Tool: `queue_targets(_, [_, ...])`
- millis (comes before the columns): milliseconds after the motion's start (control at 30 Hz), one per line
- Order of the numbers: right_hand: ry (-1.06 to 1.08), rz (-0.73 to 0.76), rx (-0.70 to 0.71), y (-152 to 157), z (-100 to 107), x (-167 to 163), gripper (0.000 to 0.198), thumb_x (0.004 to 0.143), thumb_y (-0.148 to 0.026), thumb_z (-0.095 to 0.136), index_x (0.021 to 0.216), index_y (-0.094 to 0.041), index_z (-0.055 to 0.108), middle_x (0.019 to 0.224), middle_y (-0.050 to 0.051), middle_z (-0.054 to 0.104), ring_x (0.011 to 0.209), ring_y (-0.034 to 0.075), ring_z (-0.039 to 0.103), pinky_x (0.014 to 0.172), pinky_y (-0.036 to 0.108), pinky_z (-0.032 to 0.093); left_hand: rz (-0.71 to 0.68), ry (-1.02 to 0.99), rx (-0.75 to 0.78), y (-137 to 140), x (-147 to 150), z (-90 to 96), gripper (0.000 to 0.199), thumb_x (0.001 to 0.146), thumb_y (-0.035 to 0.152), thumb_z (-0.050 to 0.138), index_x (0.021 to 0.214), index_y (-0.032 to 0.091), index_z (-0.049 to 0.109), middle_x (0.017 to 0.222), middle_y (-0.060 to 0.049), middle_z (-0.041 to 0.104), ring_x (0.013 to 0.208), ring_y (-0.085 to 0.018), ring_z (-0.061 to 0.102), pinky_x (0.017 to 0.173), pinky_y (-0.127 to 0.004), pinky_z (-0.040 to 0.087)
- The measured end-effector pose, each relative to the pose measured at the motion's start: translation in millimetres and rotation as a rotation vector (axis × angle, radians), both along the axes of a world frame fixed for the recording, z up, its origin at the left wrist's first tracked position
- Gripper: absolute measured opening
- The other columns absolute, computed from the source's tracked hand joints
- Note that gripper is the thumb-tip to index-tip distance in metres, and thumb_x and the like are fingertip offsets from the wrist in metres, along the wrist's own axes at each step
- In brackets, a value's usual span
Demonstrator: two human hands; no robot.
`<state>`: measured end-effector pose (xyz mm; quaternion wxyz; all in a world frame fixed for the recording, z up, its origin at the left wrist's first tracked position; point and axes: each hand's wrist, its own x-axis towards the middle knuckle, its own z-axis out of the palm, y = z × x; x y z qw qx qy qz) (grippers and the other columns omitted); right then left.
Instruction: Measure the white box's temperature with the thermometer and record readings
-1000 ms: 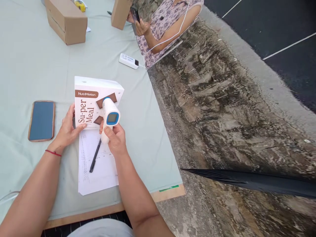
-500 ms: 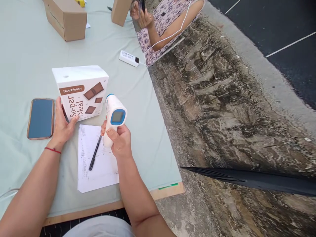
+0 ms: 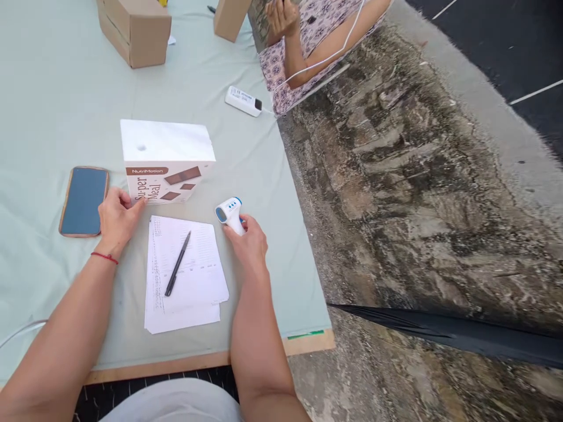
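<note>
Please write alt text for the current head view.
A person's right hand grips a white-and-blue gun-shaped device beside papers with a black pen on top. The left hand, beside a phone, touches the lower left of a white Su-per Meal box on a cloth-covered table.

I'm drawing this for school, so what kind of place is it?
Probably a simple work spot, perhaps outdoors, though I can't be sure. There's a table covered with a pale cloth, papers with a pen on top, and rough, stained-looking ground beside it.
</note>
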<state>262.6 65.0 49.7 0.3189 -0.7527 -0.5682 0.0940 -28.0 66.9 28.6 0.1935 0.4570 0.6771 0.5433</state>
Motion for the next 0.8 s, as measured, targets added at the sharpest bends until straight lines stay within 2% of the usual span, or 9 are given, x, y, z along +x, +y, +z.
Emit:
queue_targets(100, [-0.168,0.058,0.156,-1.7,-6.3,-3.9,0.046,0.076,-0.032,0.072,0.119,-0.017,0.068,0.118,0.013,0.057,0.110,0.031,0.053,0.097,0.046,0.041,-0.043,0.029,-0.030,-10.7,6.4,4.4,0.047,0.078,0.046,0.061,0.052,0.017,0.035,0.050,0.001,0.035,0.053,-0.010,0.032,0.057,-0.028,0.030])
queue_targets(167, [-0.236,0.271,0.272,-8.1,-8.1,-15.1,0.034,0.083,-0.028,0.066,0.116,-0.020,0.071,0.114,0.011,0.058,0.109,0.029,0.053,0.097,0.045,0.041,-0.120,0.082,0.051,-15.7,9.2,2.7,0.048,0.080,0.047,0.054,0.050,0.017,0.033,0.047,0.001,0.031,0.051,-0.009,0.027,0.055,-0.028,0.026])
queue_targets(267, [-0.282,0.745,0.211,-19.1,-11.1,-34.8,0.033,0.092,-0.012,0.051,0.112,-0.025,0.074,0.097,0.007,0.058,0.095,0.023,0.055,0.086,0.038,0.044,-0.369,0.139,0.121,-18.7,9.4,-3.0,0.044,0.085,0.050,0.048,0.057,0.015,0.048,0.052,0.000,0.043,0.052,-0.010,0.034,0.057,-0.028,0.029])
queue_targets(333, [-0.354,0.906,0.125,-23.6,-12.9,-44.1,0.043,0.088,-0.002,0.049,0.112,-0.026,0.075,0.092,0.007,0.057,0.089,0.022,0.055,0.081,0.036,0.043,-0.517,0.160,0.101,-18.2,7.0,-6.0,0.045,0.091,0.051,0.043,0.080,0.014,0.066,0.060,-0.002,0.054,0.058,-0.013,0.046,0.062,-0.027,0.036])
queue_targets(400, [-0.416,0.943,0.092,-24.8,-13.3,-48.0,0.042,0.087,0.001,0.051,0.108,-0.025,0.077,0.088,0.006,0.058,0.086,0.022,0.054,0.080,0.036,0.041,-0.563,0.220,0.069,-16.9,3.6,-7.6,0.049,0.095,0.049,0.037,0.106,0.015,0.071,0.074,-0.004,0.064,0.071,-0.016,0.057,0.069,-0.029,0.041])
queue_targets(433, [-0.428,0.950,0.085,-24.4,-13.0,-48.2,0.039,0.087,0.000,0.052,0.104,-0.024,0.077,0.087,0.006,0.058,0.085,0.021,0.054,0.080,0.035,0.040,-0.562,0.273,0.047,-16.2,1.8,-7.8,0.049,0.095,0.047,0.037,0.112,0.017,0.071,0.083,-0.006,0.067,0.078,-0.018,0.061,0.071,-0.030,0.041])
queue_targets(533, [-0.419,0.948,0.087,-22.7,-11.0,-45.9,0.029,0.084,-0.001,0.057,0.094,-0.020,0.075,0.084,0.005,0.061,0.084,0.020,0.054,0.081,0.035,0.039,-0.585,0.444,-0.050,-14.8,-2.7,-6.3,0.039,0.094,0.038,0.042,0.108,0.022,0.075,0.101,-0.006,0.069,0.094,-0.021,0.062,0.070,-0.030,0.039])
queue_targets(667, [-0.402,0.934,0.112,-24.2,-10.0,-44.9,0.020,0.078,-0.003,0.058,0.086,-0.018,0.069,0.077,0.002,0.060,0.077,0.019,0.054,0.077,0.033,0.037,-0.684,0.538,-0.191,-14.5,-5.2,-0.7,0.030,0.092,0.028,0.050,0.110,0.025,0.073,0.087,-0.001,0.069,0.081,-0.018,0.060,0.066,-0.029,0.035])
queue_targets(800, [-0.306,0.943,0.198,-29.0,-9.4,-48.1,0.015,0.075,-0.007,0.054,0.081,-0.017,0.063,0.069,0.000,0.053,0.067,0.015,0.050,0.067,0.029,0.036,-0.724,0.559,-0.265,-15.5,-6.1,7.1,0.032,0.089,0.026,0.058,0.118,0.022,0.071,0.076,0.001,0.065,0.071,-0.016,0.056,0.063,-0.028,0.033])
